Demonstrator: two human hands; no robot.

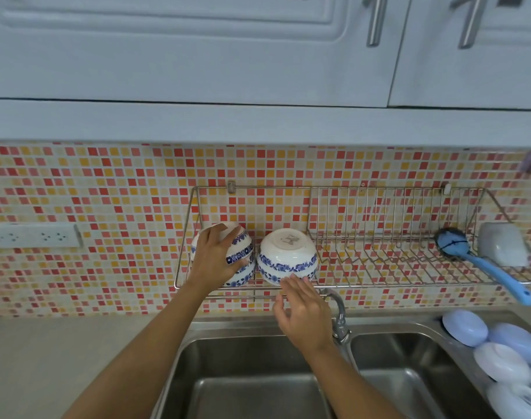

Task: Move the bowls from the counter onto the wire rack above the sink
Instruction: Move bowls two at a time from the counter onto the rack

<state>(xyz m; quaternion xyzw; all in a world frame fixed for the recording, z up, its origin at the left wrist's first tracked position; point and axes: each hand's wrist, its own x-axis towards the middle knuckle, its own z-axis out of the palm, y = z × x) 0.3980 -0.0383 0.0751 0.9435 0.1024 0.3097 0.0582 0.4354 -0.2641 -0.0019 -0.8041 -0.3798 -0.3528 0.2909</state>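
Two white bowls with blue flower bands stand upside down at the left end of the wire rack (364,267) on the tiled wall. My left hand (214,255) lies over the left bowl (241,252) and grips it from the top and front. The right bowl (286,255) rests beside it, its base facing me. Just below its rim my right hand (303,313) hangs with fingers spread, its fingertips at the rim's edge, holding nothing.
A blue dish brush (481,261) and a white cup (503,247) sit at the rack's right end. Below are a double steel sink (249,385) with a tap (338,316), and several pale blue and white dishes (500,355) at its right. A wall socket strip (31,235) is at left.
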